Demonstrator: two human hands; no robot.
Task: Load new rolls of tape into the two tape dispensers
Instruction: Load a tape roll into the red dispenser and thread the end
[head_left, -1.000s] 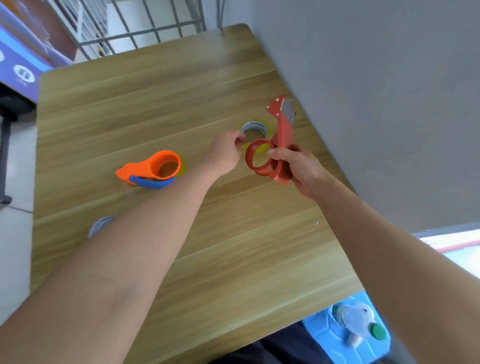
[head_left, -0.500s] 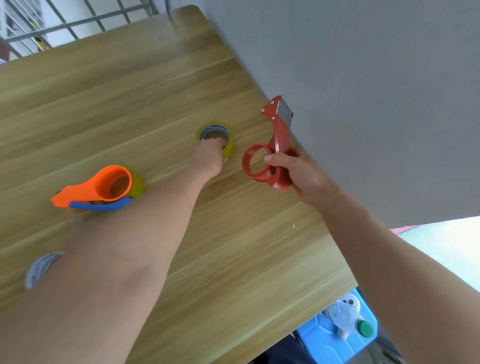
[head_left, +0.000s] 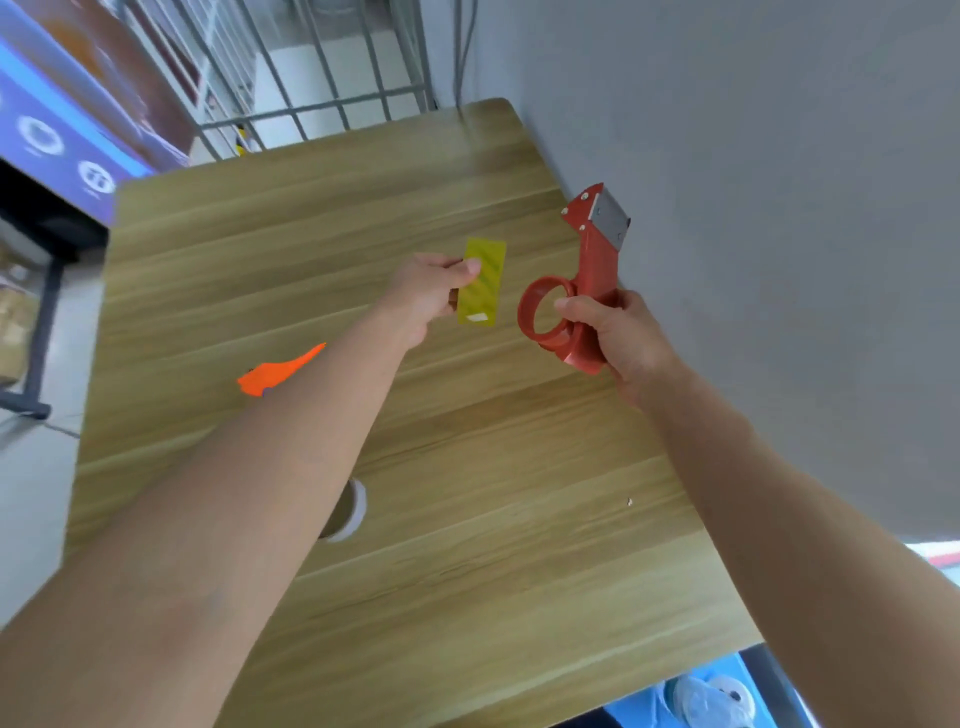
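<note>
My right hand grips the red tape dispenser by its handle, held above the table with its metal blade end pointing up and its empty ring facing left. My left hand holds a yellow tape roll edge-on in the air, just left of the red ring and apart from it. The orange dispenser lies on the wooden table, mostly hidden behind my left forearm. An empty white tape core peeks out from under that forearm.
A grey wall runs close along the table's right edge. A metal railing stands beyond the far edge. A blue container with a clear bottle sits on the floor at the near right corner.
My left hand has lifted the yellow roll off the table and turned it edge-on beside the red dispenser. The view has shifted, so the orange dispenser is now mostly hidden behind my arm.
</note>
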